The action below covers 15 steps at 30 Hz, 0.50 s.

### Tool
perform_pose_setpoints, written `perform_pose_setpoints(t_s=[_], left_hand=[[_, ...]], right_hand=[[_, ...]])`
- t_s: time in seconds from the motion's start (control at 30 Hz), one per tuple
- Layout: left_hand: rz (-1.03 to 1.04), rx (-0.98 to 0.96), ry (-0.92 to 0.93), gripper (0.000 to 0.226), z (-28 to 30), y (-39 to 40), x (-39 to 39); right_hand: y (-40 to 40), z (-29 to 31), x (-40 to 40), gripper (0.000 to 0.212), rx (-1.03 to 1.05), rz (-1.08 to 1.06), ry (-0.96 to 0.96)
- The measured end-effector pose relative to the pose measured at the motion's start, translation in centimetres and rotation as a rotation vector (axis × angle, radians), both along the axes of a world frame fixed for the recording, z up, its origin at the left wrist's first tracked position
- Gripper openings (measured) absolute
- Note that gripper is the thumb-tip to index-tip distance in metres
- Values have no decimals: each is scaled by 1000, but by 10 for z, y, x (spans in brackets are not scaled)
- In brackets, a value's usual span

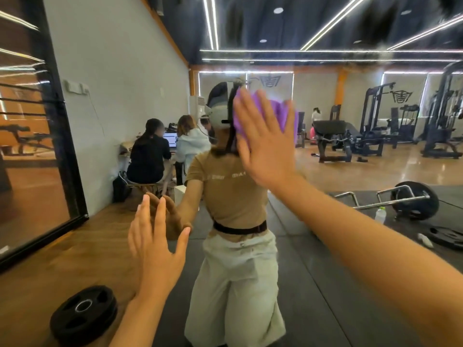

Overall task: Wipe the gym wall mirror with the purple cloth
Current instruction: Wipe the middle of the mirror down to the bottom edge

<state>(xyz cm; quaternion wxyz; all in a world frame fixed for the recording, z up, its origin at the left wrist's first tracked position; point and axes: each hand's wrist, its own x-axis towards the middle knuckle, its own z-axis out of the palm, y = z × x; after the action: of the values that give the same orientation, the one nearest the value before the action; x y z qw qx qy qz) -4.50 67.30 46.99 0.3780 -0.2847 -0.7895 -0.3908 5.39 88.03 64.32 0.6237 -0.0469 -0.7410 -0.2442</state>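
Head view: right hand, fingers flat, presses purple cloth on wall mirror; unpinched, it could slip; left hand, fingers splayed, may smudge glass.

Your far right holds weight machines on a glossy wooden floor; light strips cross the dark ceiling; a weight plate lies near left.

We press the purple cloth flat against the mirror with our right hand, fingers spread and straight. Our left hand rests open on the glass lower down, meeting its own reflection. The mirror shows a person in a tan top, weight machines, a loaded barbell and a bottle. A weight plate lies lower left.
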Motion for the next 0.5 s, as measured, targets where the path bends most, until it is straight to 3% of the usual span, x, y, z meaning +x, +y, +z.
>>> perform_pose_setpoints(t_s=[0.17, 0.27, 0.4, 0.5], left_hand=[[-32, 0, -32, 79, -2, -3, -2], [-9, -44, -15, 81, -2, -4, -3], [9, -95, -17, 88, 0, -10, -6], [20, -116, -1, 89, -1, -14, -8]], right_hand=[[-7, -130, 6, 63, 324, 18, -436], [5, -172, 15, 70, 565, -84, -689], [18, -130, 18, 61, 824, -51, -863], [27, -62, 18, 56, 668, 38, -747]])
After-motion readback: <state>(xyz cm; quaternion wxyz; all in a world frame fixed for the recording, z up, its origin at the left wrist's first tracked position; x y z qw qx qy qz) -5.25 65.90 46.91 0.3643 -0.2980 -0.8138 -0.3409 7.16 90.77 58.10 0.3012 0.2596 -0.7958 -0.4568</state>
